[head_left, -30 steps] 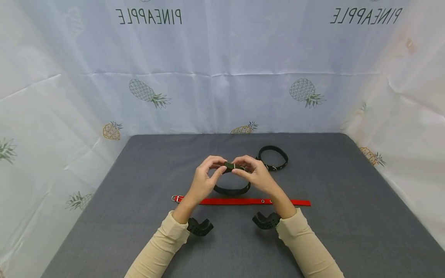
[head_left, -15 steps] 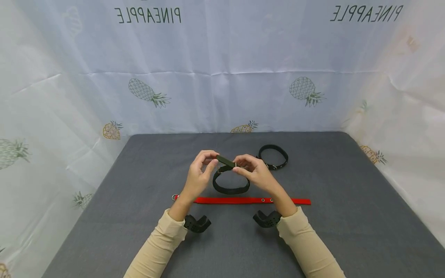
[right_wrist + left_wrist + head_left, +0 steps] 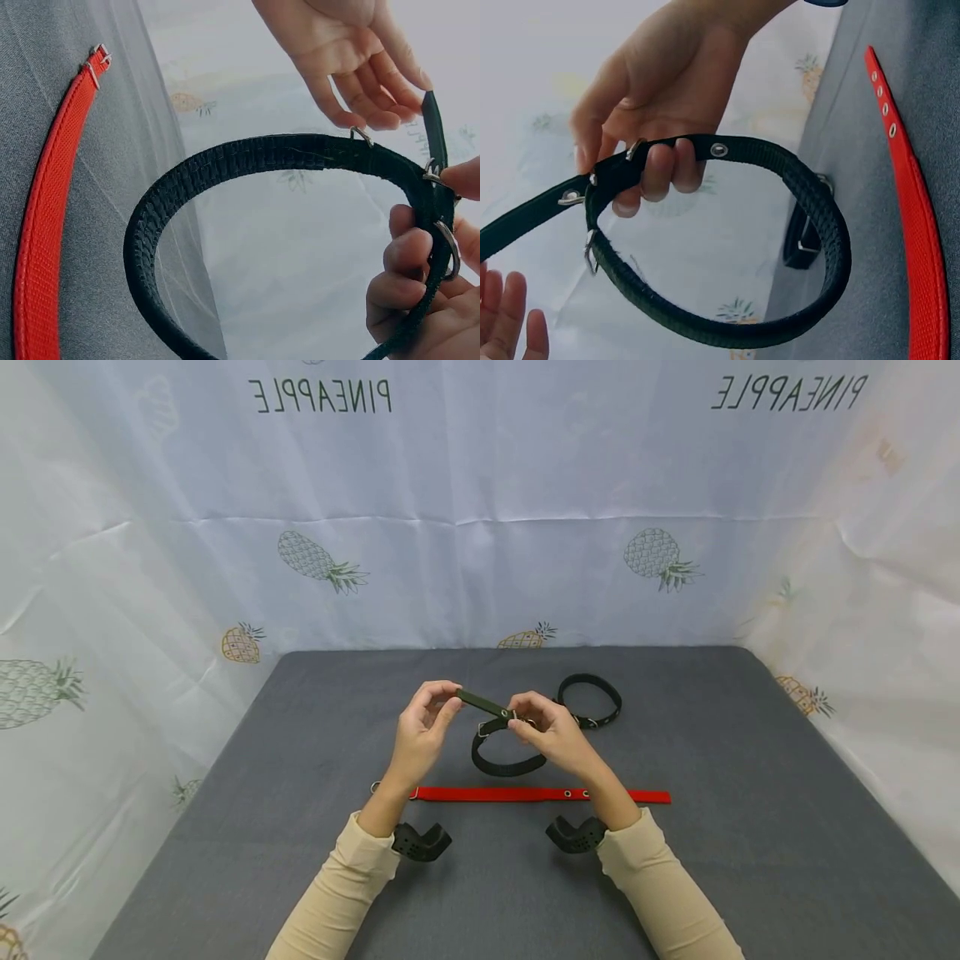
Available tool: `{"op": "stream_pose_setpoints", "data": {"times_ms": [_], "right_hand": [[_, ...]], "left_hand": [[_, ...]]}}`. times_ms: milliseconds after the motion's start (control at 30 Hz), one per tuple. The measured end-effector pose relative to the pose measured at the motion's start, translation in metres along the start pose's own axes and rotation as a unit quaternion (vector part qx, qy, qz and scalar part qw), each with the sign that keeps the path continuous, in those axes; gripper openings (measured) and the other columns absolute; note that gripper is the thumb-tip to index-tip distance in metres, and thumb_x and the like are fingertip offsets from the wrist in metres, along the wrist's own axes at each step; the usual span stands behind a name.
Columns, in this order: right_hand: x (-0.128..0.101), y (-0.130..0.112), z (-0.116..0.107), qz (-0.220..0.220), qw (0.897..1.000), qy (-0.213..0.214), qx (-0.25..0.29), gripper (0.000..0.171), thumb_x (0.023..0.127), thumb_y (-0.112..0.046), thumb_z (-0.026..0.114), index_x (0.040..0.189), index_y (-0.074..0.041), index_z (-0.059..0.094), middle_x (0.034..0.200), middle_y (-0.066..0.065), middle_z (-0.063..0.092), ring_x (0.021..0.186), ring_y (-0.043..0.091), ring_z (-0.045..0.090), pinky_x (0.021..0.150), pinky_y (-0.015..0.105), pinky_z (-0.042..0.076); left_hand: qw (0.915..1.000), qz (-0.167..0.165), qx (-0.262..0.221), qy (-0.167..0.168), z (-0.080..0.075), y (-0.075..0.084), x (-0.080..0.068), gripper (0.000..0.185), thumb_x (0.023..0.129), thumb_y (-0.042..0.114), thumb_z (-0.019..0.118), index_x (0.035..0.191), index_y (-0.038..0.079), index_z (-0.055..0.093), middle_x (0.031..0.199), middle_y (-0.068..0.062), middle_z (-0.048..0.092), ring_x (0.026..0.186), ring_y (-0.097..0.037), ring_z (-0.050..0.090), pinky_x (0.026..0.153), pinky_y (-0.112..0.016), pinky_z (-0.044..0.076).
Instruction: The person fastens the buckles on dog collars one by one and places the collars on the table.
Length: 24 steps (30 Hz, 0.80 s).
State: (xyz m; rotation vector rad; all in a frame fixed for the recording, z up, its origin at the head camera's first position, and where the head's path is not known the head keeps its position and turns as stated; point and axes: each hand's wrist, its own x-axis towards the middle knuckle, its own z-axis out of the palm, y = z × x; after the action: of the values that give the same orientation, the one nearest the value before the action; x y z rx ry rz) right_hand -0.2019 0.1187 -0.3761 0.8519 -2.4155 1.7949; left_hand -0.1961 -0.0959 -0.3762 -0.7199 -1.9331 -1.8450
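Note:
A dark green collar (image 3: 510, 769), buckled into a loop, hangs between the two hands over the table. My left hand (image 3: 417, 735) pinches the tip of its free strap end (image 3: 480, 702), pulled out to the left and slightly up. At the buckle (image 3: 433, 175), my right hand (image 3: 553, 732) grips the band between thumb and fingers. The right wrist view shows several right fingers curled inside the loop beside a metal D-ring (image 3: 450, 246). An eyelet (image 3: 571, 196) with the buckle's prong shows in the left wrist view.
A red collar (image 3: 480, 794) lies stretched flat on the grey table (image 3: 495, 893), nearer the body than the hands. Behind the right hand rests a black collar (image 3: 619, 702) closed in a loop. A pineapple-print curtain (image 3: 465, 577) bounds the table at back and sides.
My left hand has moved left and slightly up, drawing the strap end out of the buckle area so a longer length shows. The loop has shifted slightly right; the right hand barely moved.

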Motion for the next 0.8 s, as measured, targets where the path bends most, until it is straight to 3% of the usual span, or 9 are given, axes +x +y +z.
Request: {"op": "stream_pose_setpoints", "data": {"times_ms": [200,400,467,567,667,800], "right_hand": [[0.001,0.0,-0.001,-0.008,1.0,0.001,0.004,0.016,0.096,-0.002,0.053,0.11,0.004,0.054,0.081,0.003,0.049,0.063,0.006,0.045,0.059,0.026,0.042],[0.001,0.0,-0.002,-0.02,0.999,0.007,0.025,0.017,0.097,-0.003,0.052,0.111,0.006,0.052,0.081,0.0,0.049,0.063,0.005,0.045,0.06,0.026,0.042],[0.001,0.0,-0.002,-0.023,0.999,0.006,0.033,0.018,0.097,-0.004,0.052,0.111,0.006,0.052,0.082,-0.001,0.049,0.063,0.005,0.045,0.06,0.023,0.042],[0.0,0.0,-0.001,-0.029,0.999,0.005,0.045,0.019,0.098,-0.006,0.052,0.112,0.007,0.051,0.083,-0.001,0.05,0.063,0.005,0.045,0.06,0.022,0.042],[0.0,-0.001,0.001,-0.038,0.998,-0.001,0.056,0.021,0.099,-0.008,0.052,0.112,0.008,0.051,0.083,-0.001,0.05,0.063,0.009,0.045,0.06,0.023,0.041],[0.0,-0.003,0.004,-0.046,0.997,-0.017,0.059,0.021,0.1,-0.01,0.051,0.112,0.007,0.05,0.082,-0.001,0.049,0.063,0.016,0.044,0.06,0.023,0.041]], "left_hand": [[0.9997,-0.005,-0.02,-0.01,-0.001,0.001,0.0,0.025,0.096,-0.001,0.054,0.115,-0.016,0.051,0.105,0.012,0.057,0.093,0.005,0.062,0.089,-0.012,0.051],[0.9987,-0.045,-0.024,-0.01,-0.001,0.001,0.0,0.028,0.094,-0.001,0.056,0.119,-0.013,0.052,0.104,0.014,0.057,0.092,0.003,0.061,0.086,-0.011,0.051],[0.9975,-0.067,-0.023,-0.009,0.0,0.001,-0.001,0.029,0.094,-0.002,0.056,0.12,-0.012,0.052,0.105,0.01,0.058,0.092,0.003,0.06,0.086,-0.011,0.05],[0.9947,-0.098,-0.018,-0.026,0.004,-0.002,-0.002,0.029,0.094,0.0,0.056,0.121,-0.011,0.052,0.107,-0.006,0.062,0.094,0.005,0.06,0.088,-0.012,0.05],[0.9892,-0.13,-0.011,-0.066,0.008,-0.004,-0.003,0.029,0.097,0.006,0.056,0.121,-0.01,0.054,0.113,-0.024,0.061,0.095,0.006,0.06,0.089,-0.014,0.05],[0.9773,-0.17,-0.024,-0.125,0.012,-0.005,-0.006,0.03,0.1,0.015,0.053,0.119,-0.007,0.057,0.112,-0.025,0.062,0.091,0.003,0.061,0.087,-0.017,0.051]]}}
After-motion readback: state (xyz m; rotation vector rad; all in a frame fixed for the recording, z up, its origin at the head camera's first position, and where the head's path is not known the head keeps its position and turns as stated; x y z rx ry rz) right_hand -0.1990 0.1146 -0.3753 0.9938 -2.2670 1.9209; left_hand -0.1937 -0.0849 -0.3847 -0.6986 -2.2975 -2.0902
